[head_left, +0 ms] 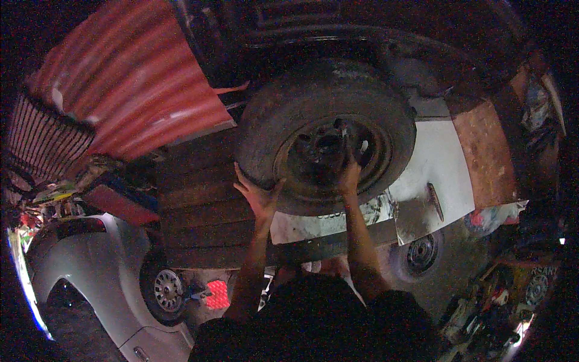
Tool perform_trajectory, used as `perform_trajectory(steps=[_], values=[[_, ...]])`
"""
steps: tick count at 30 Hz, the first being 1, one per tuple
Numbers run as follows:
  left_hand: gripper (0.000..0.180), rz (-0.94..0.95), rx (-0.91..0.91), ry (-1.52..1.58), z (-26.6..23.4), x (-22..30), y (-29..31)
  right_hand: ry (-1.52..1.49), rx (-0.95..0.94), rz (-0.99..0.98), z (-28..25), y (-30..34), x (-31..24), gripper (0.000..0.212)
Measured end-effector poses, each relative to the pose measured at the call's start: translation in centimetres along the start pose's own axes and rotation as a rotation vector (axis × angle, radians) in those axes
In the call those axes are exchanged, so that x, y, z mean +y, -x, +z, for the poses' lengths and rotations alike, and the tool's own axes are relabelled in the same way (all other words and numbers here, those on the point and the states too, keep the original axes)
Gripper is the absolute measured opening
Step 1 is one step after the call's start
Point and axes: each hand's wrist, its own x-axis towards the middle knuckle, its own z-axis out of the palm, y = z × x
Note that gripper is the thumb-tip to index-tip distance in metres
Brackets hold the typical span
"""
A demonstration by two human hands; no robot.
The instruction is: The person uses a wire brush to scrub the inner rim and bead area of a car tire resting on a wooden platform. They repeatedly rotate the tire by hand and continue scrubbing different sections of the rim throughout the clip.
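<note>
A large car wheel (325,181) with a worn black tyre and a dark steel rim stands in front of me, under the dark body of a vehicle. My left hand (259,196) is at the tyre's lower left edge. Its fingers are spread over the outer side and its thumb lies against the sidewall. My right hand (348,176) reaches over the rim's lower part toward the hub (329,140). Its fingers point up and are drawn together by the bolt area. Shadow hides whatever is between them.
Red corrugated metal sheet (139,72) rises at the left, beside a dark wooden plank surface (199,205). White board (443,163) and brown board (485,151) lie right of the wheel. A silver car (114,265) stands lower left. Another wheel (422,253) and clutter (482,308) are lower right.
</note>
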Motion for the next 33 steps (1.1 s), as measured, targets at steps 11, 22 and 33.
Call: perform_trajectory(steps=[11,22,33], values=[[0.144,0.041,0.046,-0.035,-0.3,-1.1,0.0,0.019,-0.016,0.035,-1.1,1.7,-8.9,0.047],[0.145,0.122,0.063,-0.038,-1.0,-1.3,0.0,-0.019,-0.046,-0.096,-0.8,0.9,-6.4,0.039],[0.143,0.038,0.026,-0.019,-1.7,0.3,0.6,-0.133,-0.045,-0.189,-1.7,-0.8,-10.5,0.044]])
